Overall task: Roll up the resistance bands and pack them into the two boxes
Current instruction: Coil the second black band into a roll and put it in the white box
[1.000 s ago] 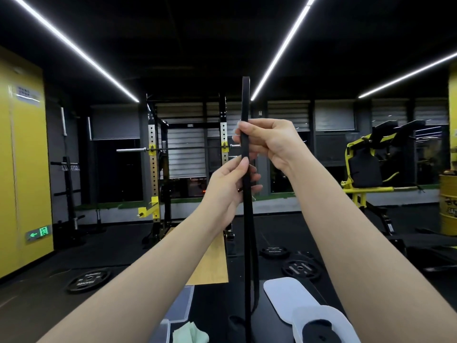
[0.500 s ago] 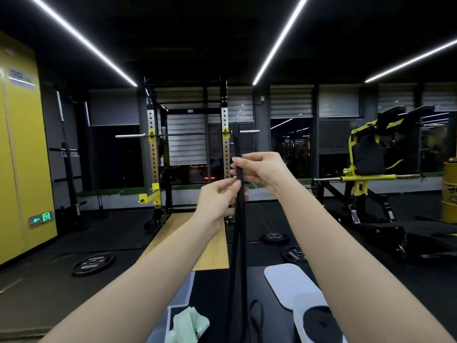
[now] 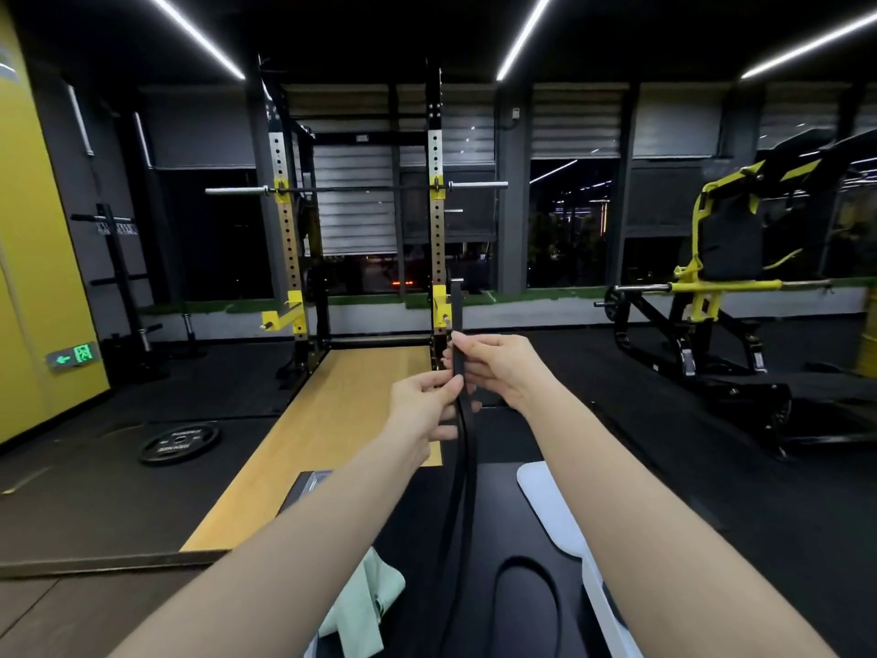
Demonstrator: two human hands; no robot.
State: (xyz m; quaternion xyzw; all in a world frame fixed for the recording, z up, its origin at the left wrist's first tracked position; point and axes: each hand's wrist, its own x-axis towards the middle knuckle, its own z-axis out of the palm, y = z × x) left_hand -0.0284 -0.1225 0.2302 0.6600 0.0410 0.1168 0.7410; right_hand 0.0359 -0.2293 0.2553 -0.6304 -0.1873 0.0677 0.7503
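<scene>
The long flat black rubber resistance band point(image 3: 462, 467) runs off the bottom edge. The pale green cloth-like band point(image 3: 365, 605) and white lid point(image 3: 545, 505) are partly hidden by forearms.

At the centre of the frame, two bare hands hold a black resistance band point(image 3: 456, 353) upright. The right hand point(image 3: 493, 368) pinches its top; the left hand point(image 3: 422, 406) grips just below. A squat rack point(image 3: 360, 220) stands behind.
</scene>
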